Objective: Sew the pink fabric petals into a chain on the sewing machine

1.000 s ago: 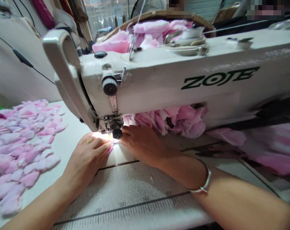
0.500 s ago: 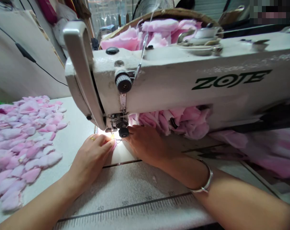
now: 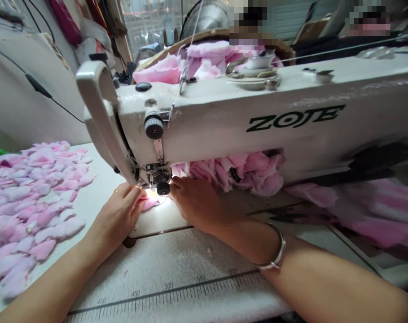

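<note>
Fingers and thumb of the left hand (image 3: 121,211) are drawn together on the left edge of a small pink fabric piece (image 3: 150,203), which lies flat in the bright light at the needle area of the sewing machine. Far to the left of this grip, many pink and white petal-shaped fabric pieces (image 3: 38,193) are spread over the white tabletop (image 3: 101,168), overlapping one another; above them, a black cable (image 3: 37,85) slants down in front of a pale panel. Closer in, a gold-coloured ring (image 3: 116,190) sits on a finger of the gripping hand. Below the grip, nearer the wearer, a printed ruler scale (image 3: 170,296) runs along the table. Directly above the grip stands the head of the white ZOJE sewing machine (image 3: 204,125), with a black knob (image 3: 163,188) just to the right of the held piece. Beyond the machine, a round basket (image 3: 220,32) holds more pink fabric (image 3: 163,69), with a fan (image 3: 207,20) behind it. Just right of the grip, the right hand (image 3: 199,204) has its fingers bent beside the knob; whether they pinch anything cannot be told. Bunched pink fabric (image 3: 257,172) fills the space under the machine's arm, behind that hand. Farther right come a silver-coloured bangle (image 3: 278,253) on the right wrist and loose pink cloth (image 3: 375,215), somewhat blurred.
</note>
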Demonstrator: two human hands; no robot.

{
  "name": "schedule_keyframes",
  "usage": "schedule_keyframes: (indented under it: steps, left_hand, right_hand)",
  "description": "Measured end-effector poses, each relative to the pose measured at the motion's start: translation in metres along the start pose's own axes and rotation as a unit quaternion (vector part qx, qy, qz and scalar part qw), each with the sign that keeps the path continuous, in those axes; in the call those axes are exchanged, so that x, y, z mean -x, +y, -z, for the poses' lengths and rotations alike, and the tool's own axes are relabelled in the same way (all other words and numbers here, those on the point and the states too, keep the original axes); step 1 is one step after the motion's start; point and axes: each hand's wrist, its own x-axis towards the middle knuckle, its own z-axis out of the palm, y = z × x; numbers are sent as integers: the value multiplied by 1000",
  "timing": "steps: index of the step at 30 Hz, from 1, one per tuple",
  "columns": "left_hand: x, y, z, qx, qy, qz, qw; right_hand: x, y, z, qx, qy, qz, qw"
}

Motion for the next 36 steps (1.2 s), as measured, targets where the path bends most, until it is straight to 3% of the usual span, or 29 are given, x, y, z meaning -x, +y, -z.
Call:
schedule_keyframes:
  steps: [6, 12, 16, 21, 28, 33, 36]
  left_hand:
    - [-7, 3, 9, -135, -23, -83, 987]
    - [-1, 5, 20, -171, 12, -144, 975]
    - [1, 5, 24, -175, 4, -136, 975]
    - [-6, 4, 18, -206, -14, -104, 973]
    - [-5, 6, 18, -175, 14, -114, 978]
    - [-1, 6, 24, -121, 6, -181, 976]
    - [-2, 4, 20, -95, -23, -175, 980]
  right_hand:
    - [6, -4, 8, -24, -13, 10, 1000]
    - [4, -14, 4, -9, 1, 55, 998]
    - [5, -19, -3, 4, 20, 90, 996]
    - [5, -19, -3, -24, 15, 68, 997]
    - [-2, -28, -4, -51, 20, -3, 999]
    - [-2, -32, 0, -81, 16, 39, 996]
    - [3, -26, 4, -74, -6, 45, 996]
